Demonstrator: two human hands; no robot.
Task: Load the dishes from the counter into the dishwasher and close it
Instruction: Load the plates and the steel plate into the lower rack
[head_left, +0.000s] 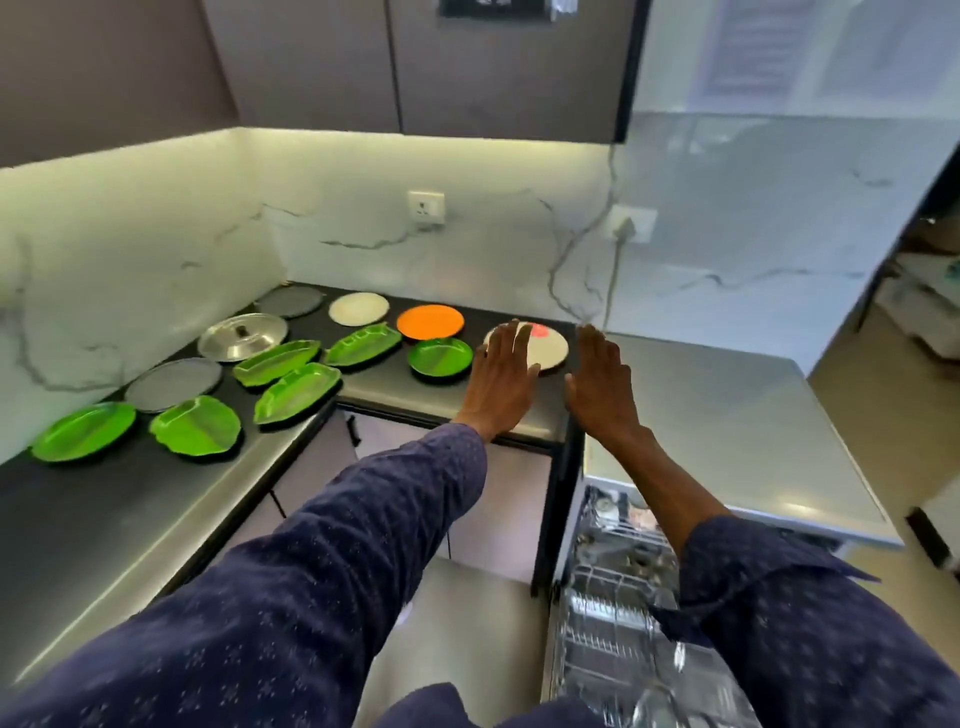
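Note:
A white plate with a pink mark (548, 347) lies at the right end of the dark counter (130, 499). My left hand (501, 376) hovers over its left edge with fingers straight. Just right of the plate is my right hand (602, 382), held flat and open and holding nothing. Further left on the counter sit a round green plate (440, 358), an orange plate (430, 322), another white plate (359, 308), several green leaf-shaped dishes (298, 391), two grey plates (174, 383) and a steel lid (242, 336). The dishwasher's wire rack (608, 613) is pulled out at the lower right.
The dishwasher's grey top (727, 431) extends to the right of the counter. A cable hangs from a wall socket (631, 223) behind the plate. Cabinet doors (514, 499) stand below the counter. A second socket (426, 208) is on the marble backsplash.

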